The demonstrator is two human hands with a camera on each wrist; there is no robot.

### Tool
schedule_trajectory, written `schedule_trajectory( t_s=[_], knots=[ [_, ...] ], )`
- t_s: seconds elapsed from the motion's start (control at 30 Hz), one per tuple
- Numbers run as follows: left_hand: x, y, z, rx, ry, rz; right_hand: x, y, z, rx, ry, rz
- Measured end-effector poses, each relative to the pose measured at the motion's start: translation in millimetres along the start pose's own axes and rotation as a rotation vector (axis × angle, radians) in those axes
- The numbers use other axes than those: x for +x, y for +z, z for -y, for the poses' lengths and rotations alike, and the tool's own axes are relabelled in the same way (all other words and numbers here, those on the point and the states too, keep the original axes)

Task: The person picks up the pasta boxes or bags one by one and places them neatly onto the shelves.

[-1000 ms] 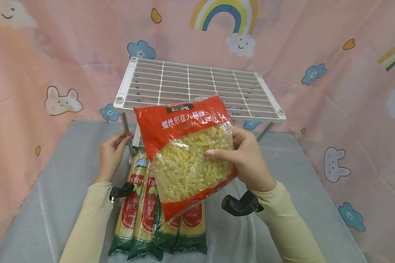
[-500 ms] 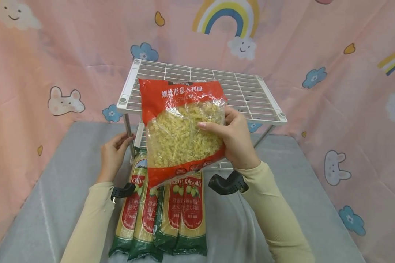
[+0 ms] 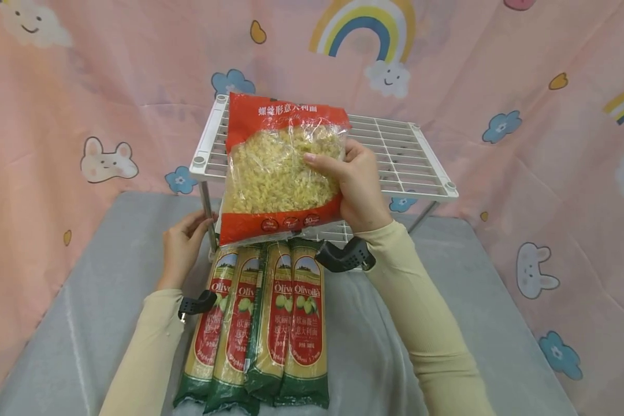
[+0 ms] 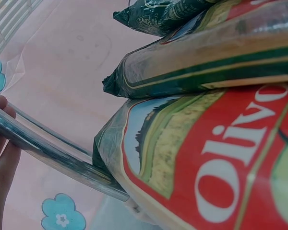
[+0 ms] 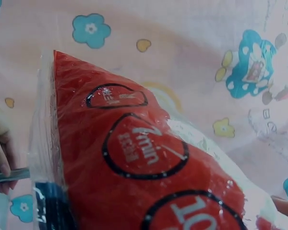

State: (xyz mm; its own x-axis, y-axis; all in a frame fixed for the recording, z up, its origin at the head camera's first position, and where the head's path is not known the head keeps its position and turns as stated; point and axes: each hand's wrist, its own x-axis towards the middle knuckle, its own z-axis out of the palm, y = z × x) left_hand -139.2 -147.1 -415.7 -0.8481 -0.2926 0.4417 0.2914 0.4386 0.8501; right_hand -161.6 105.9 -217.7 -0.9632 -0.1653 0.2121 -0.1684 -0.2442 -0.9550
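Rack (image 3: 210, 136), four spaghetti packs (image 3: 278, 306) at its front, pasta bag (image 3: 281, 167) held up before its top by the right hand (image 3: 361, 185).
Risk, my read: rack shifts if the bag knocks its front edge; left hand (image 3: 181, 248) pinches the front leg (image 3: 204, 199) between thumb and fingers. Packs get crushed if the bag drops. Bag could sag or slip, since the right hand grips one side only, thumb in front; can't tell if it touches the rack. White slatted top, shiny metal legs; packs long, slim, glossy plastic; bag squarish, crinkly film, red ends, clear middle, lumpy spirals.
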Motion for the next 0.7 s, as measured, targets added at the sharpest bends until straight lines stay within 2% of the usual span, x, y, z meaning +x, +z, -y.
schedule_trajectory(
  t_s=[0.17, 0.33, 0.7],
  knots=[
    [-0.4, 0.4, -0.9, 0.016, -0.011, -0.008, 13.8, 6.1, -1.4, 0.007, 0.023, -0.041],
    [-1.1, -0.4, -2.9, 0.028, -0.018, -0.028, 26.2, 13.9, -0.7, 0.002, 0.021, -0.033],
    [-2.5, -1.5, -1.2, 0.016, -0.048, 0.028, 50.2, 30.5, 1.7, 0.051, 0.068, -0.082]
  ],
)
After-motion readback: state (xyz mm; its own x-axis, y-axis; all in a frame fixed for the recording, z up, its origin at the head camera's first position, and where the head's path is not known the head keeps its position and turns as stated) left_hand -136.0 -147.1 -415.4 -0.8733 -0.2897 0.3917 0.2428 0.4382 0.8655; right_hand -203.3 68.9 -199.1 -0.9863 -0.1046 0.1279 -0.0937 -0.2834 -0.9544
